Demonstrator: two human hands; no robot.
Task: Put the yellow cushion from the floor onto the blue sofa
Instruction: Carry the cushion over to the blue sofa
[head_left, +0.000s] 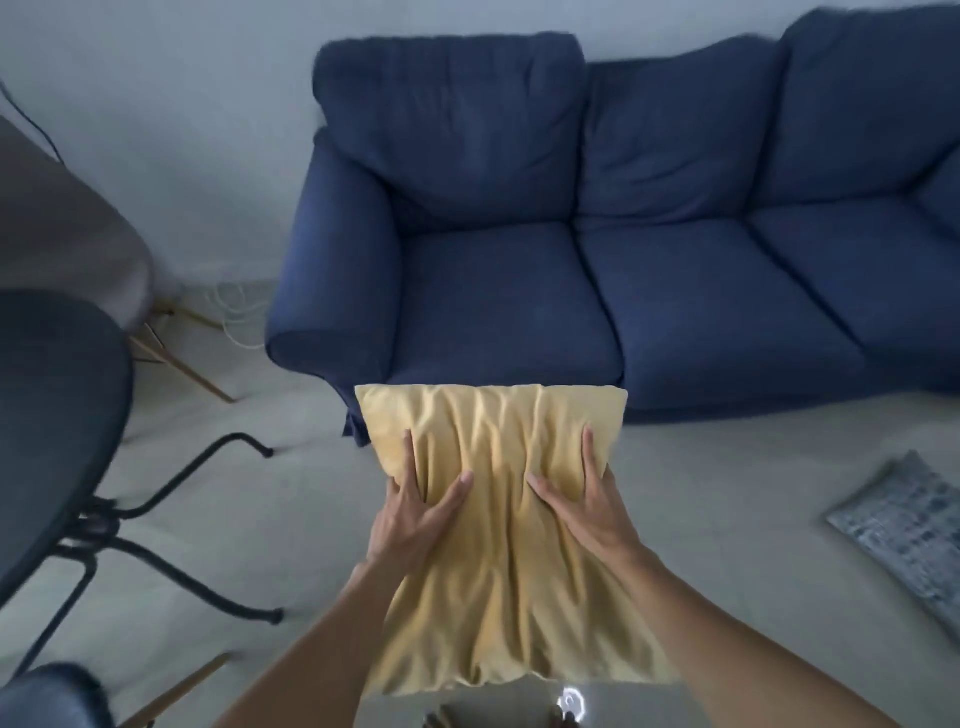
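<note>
The cushion (498, 519) is off the floor, held out in front of the sofa (519, 291), short of its seat. Left hand (415, 512) and right hand (582, 499) clamp its sides, likely to keep the limp fabric from sagging.

Your view was dim, flat, bluish. Soft shadows only, under dark table (57, 415) left of your grip. Motion blur smeared frame edges; wide-angle bent sofa (597, 249) beyond grip. Small glare spot (571, 704) showed below grip.
</note>
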